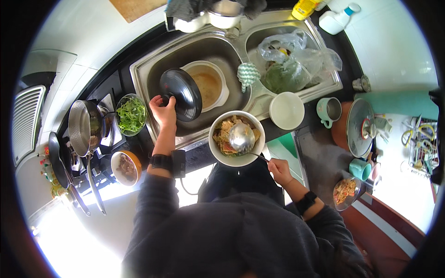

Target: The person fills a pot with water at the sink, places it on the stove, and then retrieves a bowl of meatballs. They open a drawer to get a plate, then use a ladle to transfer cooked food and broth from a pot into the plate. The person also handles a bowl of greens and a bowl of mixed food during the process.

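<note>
In my left hand (pixel 164 113) is the knob of a black pot lid (pixel 181 94), tilted over the left sink basin. Partly behind the lid stands a white pot (pixel 222 78) with brownish liquid at its bottom. My right hand (pixel 281 171) grips the handle of a metal ladle (pixel 241 138). The ladle's bowl rests on cooked food (pixel 226 133) in a white bowl (pixel 237 162) at the sink's front edge. Just right of it is a second white bowl (pixel 286 110), with nothing visible inside.
A clear plastic bag (pixel 302 66) of scraps fills much of the right basin (pixel 252 38). Leafy greens (pixel 131 114), a bowl of meat (pixel 126 168) and two pans (pixel 79 128) are on the left. At right sit a mug (pixel 325 109), a lidded pot (pixel 354 128) and a food dish (pixel 346 193).
</note>
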The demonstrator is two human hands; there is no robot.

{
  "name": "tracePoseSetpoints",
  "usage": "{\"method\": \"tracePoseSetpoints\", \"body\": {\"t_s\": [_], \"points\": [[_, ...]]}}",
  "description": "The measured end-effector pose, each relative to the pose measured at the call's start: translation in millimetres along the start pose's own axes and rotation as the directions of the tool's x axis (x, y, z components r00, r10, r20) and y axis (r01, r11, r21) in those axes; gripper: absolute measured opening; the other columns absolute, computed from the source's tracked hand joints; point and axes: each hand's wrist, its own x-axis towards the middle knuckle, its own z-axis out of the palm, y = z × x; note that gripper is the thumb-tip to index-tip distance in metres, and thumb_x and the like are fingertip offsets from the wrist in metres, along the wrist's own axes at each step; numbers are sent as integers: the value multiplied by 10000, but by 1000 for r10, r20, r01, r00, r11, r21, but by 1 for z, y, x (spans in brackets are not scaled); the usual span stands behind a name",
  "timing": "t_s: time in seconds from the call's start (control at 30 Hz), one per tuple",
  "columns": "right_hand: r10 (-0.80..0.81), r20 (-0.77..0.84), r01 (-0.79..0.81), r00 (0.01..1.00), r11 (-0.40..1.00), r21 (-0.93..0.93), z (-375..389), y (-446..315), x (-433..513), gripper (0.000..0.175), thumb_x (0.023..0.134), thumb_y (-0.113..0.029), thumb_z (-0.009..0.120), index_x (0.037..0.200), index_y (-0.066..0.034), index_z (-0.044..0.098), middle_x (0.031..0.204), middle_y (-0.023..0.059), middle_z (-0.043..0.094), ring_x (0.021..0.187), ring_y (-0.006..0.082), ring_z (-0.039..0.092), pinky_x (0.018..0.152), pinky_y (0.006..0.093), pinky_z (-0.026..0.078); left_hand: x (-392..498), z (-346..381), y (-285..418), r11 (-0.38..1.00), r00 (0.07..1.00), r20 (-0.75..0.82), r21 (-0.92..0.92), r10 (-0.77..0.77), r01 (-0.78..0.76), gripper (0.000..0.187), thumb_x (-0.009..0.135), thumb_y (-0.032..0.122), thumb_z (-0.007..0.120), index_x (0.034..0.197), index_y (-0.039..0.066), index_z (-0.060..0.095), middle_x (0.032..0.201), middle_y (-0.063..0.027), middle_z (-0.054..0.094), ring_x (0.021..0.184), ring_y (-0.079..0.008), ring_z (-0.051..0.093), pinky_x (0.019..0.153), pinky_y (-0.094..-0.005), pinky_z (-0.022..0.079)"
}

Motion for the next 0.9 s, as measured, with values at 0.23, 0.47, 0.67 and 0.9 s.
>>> {"method": "tracePoseSetpoints", "body": {"t_s": [0.23,0.47,0.67,0.9], "points": [[93,-21,-89,996,989,118,19,39,-5,427,916,-288,486,575,-30,469,493,25,444,467,114,411,464,270,340,6,-1,-4,991,996,72,114,55,-63,524,697,138,737,1120,47,442,1060,-111,479,833,-186,530,609,-284,484],[178,-19,-175,984,980,96,11,38,-4,464,917,-333,490,574,-20,495,487,2,445,473,86,403,460,261,337,3,3,1,991,992,115,117,56,-69,540,699,148,735,1135,46,432,1064,-117,479,835,-188,532,614,-287,485],[245,28,-246,969,958,145,6,41,-2,515,912,-378,495,540,-21,481,479,-7,448,469,80,401,456,262,332,-5,6,11,996,995,91,80,30,-37,527,659,178,744,1085,35,468,1009,-110,509,888,-207,521,758,-314,437],[236,52,-242,970,948,207,4,43,8,546,911,-398,493,502,-36,468,469,-17,434,471,76,393,453,264,321,-8,4,15,992,996,93,126,6,-17,514,693,154,736,1107,43,451,1056,-121,485,827,-195,541,611,-294,495]]}}
